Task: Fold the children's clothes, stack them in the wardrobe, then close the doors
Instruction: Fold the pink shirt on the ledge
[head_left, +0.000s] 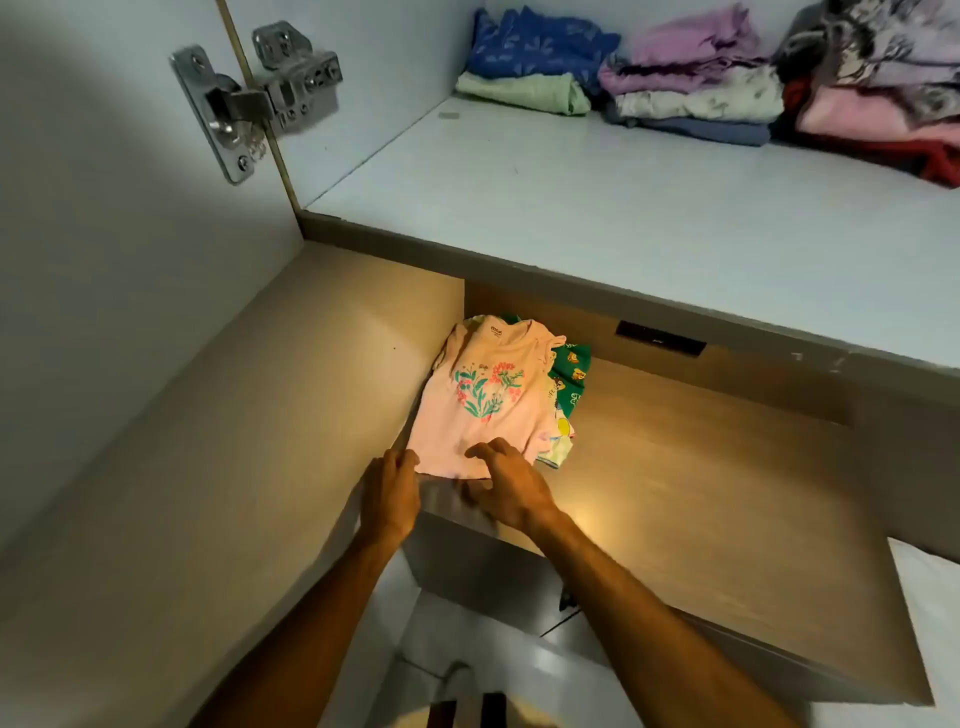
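A folded pink child's top (485, 400) with a floral print lies on top of a small stack on the lower wooden wardrobe shelf (701, 493), pushed against the left wall. A green patterned garment (571, 374) sticks out beneath it on the right. My left hand (389, 491) rests at the top's near left corner, fingers curled over the shelf edge. My right hand (506, 483) lies on the near edge of the top, fingers spread and pressing down.
The white upper shelf (623, 218) holds folded piles: blue and green clothes (535, 62), lilac and patterned ones (691, 83), pink and red ones (872, 109). The open door (104, 260) with its metal hinge (249, 98) stands on the left. Tiled floor lies below.
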